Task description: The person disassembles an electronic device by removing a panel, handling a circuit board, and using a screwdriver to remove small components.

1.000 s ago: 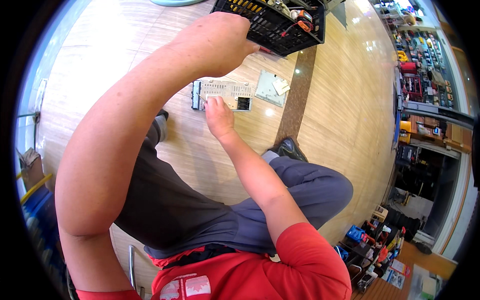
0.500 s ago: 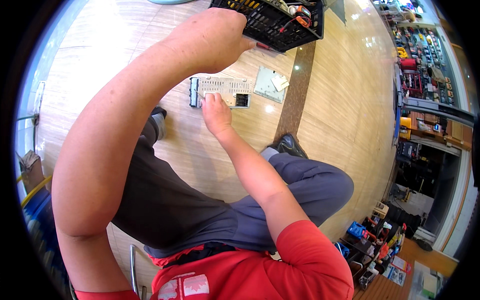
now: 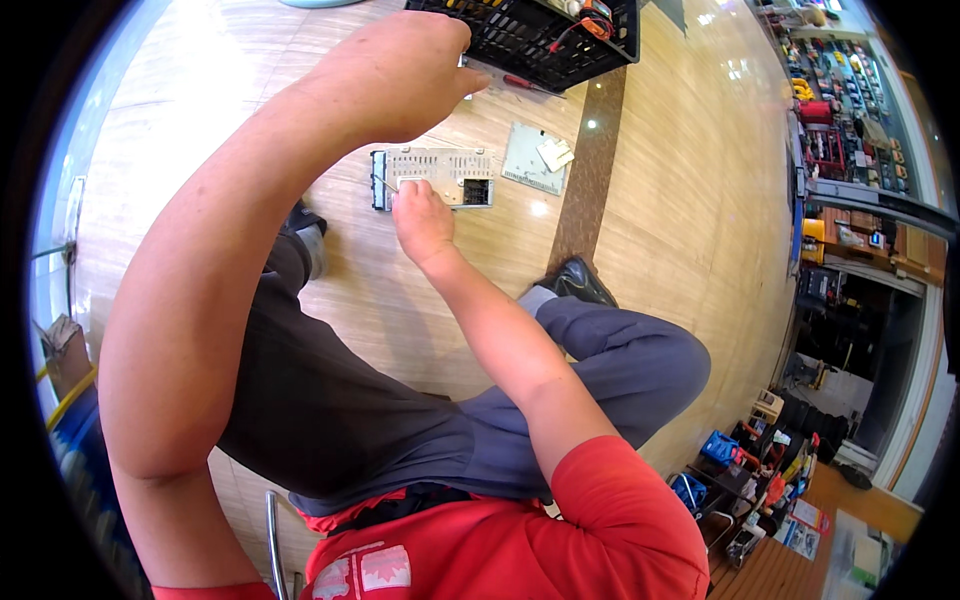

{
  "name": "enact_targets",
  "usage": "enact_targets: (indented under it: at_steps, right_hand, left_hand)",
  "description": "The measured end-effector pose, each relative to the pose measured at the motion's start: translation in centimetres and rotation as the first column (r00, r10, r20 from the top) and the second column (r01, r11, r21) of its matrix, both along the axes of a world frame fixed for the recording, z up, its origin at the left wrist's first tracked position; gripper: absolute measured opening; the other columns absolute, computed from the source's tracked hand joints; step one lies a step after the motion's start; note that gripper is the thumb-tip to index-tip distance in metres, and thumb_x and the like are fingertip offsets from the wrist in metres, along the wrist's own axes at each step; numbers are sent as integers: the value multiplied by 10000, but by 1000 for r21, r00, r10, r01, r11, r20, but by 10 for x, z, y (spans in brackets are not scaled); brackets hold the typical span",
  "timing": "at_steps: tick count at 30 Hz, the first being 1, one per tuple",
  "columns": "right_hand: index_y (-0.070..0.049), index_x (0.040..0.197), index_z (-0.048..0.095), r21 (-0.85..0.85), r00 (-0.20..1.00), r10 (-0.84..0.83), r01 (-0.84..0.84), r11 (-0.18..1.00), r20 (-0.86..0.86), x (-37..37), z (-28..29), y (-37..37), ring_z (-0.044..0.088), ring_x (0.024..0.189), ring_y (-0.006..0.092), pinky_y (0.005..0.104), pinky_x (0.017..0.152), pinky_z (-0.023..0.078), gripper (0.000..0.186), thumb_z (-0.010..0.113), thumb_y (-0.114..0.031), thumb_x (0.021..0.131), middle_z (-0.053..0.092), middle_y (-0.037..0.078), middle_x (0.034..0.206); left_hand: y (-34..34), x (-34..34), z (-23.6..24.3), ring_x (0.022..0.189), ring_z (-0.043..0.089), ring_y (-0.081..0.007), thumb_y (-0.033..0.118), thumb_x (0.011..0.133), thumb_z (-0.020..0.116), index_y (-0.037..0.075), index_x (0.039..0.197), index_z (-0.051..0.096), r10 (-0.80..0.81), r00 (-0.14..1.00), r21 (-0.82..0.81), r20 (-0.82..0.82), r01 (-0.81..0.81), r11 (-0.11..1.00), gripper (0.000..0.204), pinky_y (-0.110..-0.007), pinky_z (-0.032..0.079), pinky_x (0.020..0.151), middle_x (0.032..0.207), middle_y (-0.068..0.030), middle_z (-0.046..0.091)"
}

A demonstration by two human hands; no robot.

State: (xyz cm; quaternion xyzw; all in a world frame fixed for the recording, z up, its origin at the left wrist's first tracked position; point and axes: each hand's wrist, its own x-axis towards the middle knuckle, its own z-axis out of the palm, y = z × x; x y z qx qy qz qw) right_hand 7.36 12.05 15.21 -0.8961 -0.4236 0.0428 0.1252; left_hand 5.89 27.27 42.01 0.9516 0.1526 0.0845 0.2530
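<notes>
My left hand (image 3: 415, 75) hangs curled beside the black crate (image 3: 540, 65); what its hidden fingers hold, if anything, is unclear, though a small pale sliver shows beside them. My right hand (image 3: 423, 220) is closed on a slim metal tool (image 3: 387, 187) over a silver electronic unit (image 3: 445, 160) with a dark front edge, lying on the floor. Just right of that unit lies a thin metal plate (image 3: 525, 150) with a small cream piece (image 3: 555, 153) on it. A red-handled screwdriver (image 3: 520, 82) lies along the crate's near side.
An orange device (image 3: 595, 25) with wires sits in the crate. My legs and shoes (image 3: 580, 285) frame the work. Glass and blue items (image 3: 70, 410) line the left edge. At right stand tool-filled shelves (image 3: 840, 120), a doorway and assorted tools (image 3: 720, 450) on wooden boards.
My left hand has drifted slightly down and left, away from the crate, uncovering more of the red screwdriver. The view has shifted a little; my right hand stays at the unit.
</notes>
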Motion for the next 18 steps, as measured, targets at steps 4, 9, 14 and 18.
enact_targets:
  at_steps: [4,9,14,18]
  right_hand:
    - [-56,910,530,-18,1000,-21,20,1000,-3,2,0,-1,648,819,297,407,699,549,69,502,-107,874,585,144,936]
    - [-81,921,545,83,999,54,-54,995,9,1,3,-9,639,816,290,411,692,539,90,546,-163,883,577,130,924]
    - [-93,925,555,96,998,62,-64,993,27,3,-1,-10,634,812,285,415,687,532,117,578,-204,897,579,117,915]
    - [-87,906,549,24,1000,0,-1,1000,31,-1,-2,-4,639,804,287,414,688,539,126,576,-209,893,588,120,895]
  left_hand:
    - [0,3,-2,947,647,-386,300,891,634,-16,1171,631,-7,1000,-12,5,8,1000,422,-428,497,863,1015,-231,677]
    - [2,1,-2,941,648,-386,300,892,633,-16,1163,634,-22,1000,5,17,22,1000,416,-423,500,857,996,-231,678]
    - [1,3,0,946,644,-387,299,893,629,-19,1157,633,-39,999,10,-1,39,999,413,-426,498,857,1003,-234,674]
    - [2,1,-3,944,642,-387,298,894,625,-19,1156,631,-51,999,12,6,51,999,411,-430,496,852,1013,-232,670]
